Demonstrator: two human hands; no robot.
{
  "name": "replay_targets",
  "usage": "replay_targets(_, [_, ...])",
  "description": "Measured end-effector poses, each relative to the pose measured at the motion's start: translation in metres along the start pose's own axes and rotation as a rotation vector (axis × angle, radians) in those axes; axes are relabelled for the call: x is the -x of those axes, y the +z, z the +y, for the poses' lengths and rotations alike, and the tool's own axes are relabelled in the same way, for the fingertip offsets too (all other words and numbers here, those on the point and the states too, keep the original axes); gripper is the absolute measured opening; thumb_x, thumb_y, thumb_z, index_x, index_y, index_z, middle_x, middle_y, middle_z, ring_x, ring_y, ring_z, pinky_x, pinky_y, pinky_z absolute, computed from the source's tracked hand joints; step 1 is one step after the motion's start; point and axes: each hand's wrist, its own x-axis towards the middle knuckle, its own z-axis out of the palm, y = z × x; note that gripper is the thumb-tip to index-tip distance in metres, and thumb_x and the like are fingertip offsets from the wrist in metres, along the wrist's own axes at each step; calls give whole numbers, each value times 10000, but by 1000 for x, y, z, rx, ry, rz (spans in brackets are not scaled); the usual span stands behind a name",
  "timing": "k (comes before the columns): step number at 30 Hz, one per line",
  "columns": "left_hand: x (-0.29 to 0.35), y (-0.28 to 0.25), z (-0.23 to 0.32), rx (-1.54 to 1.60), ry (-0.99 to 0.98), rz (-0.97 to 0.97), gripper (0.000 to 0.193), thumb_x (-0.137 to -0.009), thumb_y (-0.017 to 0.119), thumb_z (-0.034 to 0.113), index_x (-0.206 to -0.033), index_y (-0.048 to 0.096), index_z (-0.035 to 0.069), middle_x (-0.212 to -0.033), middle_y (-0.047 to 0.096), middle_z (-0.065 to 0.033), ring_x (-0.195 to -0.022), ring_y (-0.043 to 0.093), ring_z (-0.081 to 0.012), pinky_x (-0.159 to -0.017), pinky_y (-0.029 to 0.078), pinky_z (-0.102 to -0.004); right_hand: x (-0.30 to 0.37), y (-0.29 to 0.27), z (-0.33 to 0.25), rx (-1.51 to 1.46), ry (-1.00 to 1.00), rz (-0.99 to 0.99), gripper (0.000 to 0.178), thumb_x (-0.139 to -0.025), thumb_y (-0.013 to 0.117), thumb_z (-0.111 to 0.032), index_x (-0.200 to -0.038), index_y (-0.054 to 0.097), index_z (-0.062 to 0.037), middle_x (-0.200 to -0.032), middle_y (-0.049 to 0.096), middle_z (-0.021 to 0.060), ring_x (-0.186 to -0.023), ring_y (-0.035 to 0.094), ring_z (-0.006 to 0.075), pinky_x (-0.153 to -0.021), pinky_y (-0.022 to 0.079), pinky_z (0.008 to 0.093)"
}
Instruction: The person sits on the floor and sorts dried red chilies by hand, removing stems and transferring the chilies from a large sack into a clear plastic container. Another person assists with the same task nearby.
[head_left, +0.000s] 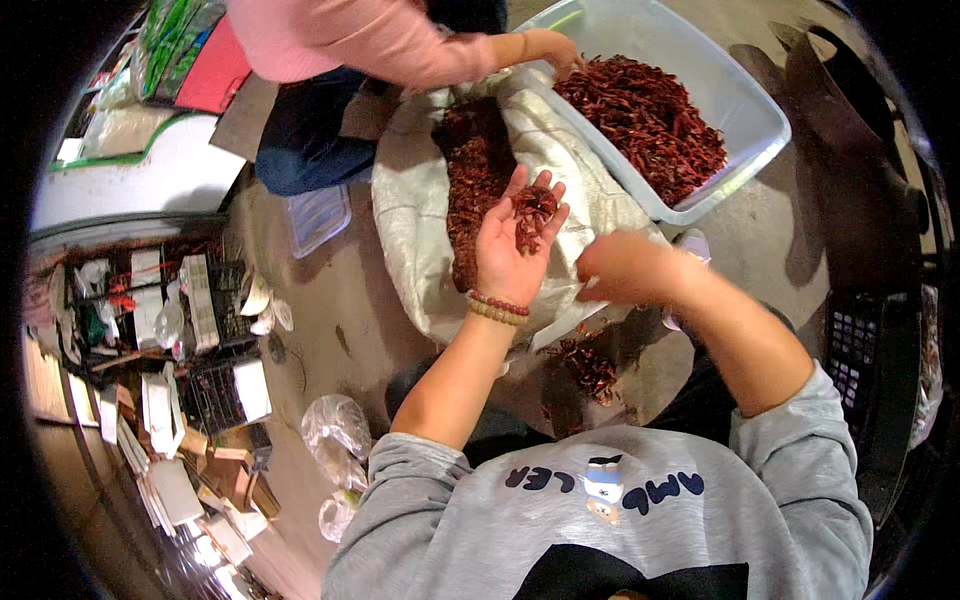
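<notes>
My left hand (508, 260) is palm up over a white woven sack (405, 190), cradling a small bunch of dried red chillies (533, 215) with its fingers partly spread. Motion smears my right hand (630, 268), which is just to the right above the sack's near side; its fingers cannot be made out. Inside the sack's open mouth lie darker dried chillies (475, 150). Beyond it to the right, a pale plastic tub (765, 135) holds a big heap of dried red chillies (645, 125).
Across the sack, a person in a pink sleeve (400, 45) reaches a hand (550, 48) to the tub. Loose chillies (588, 370) lie on the floor near me. At left are a clear plastic lid (320, 218), plastic bags (335, 430) and cluttered crates (225, 390).
</notes>
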Motion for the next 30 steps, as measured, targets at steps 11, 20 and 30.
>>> replay_targets(11, [-120,66,-68,-733,-375,26,403,-916,553,234,-1222,441,-5,-1338,393,-108,-1317,326,-304,-1055,333,-440,-18,40,-20,178,-115,-162,350,-830,617,-351,-926,695,-24,-973,684,127,-946,647,284,-839,485,409])
replay_targets(20, [-10,-31,31,-900,-277,138,516,-939,497,197,-1400,347,20,-1410,397,-135,-1275,417,-250,-1055,337,-382,-32,46,-30,301,-123,-226,368,-839,609,-373,-912,700,-23,-938,690,134,-893,668,277,-752,527,398])
replay_targets(30, [76,-144,92,-2248,-499,-161,359,-931,384,168,-1239,533,58,-1147,605,-178,-1047,567,-339,-908,446,-413,-62,65,-29,208,-309,205,509,-808,643,-362,-1247,534,-128,-1211,552,104,-1148,497,270,-939,408,403])
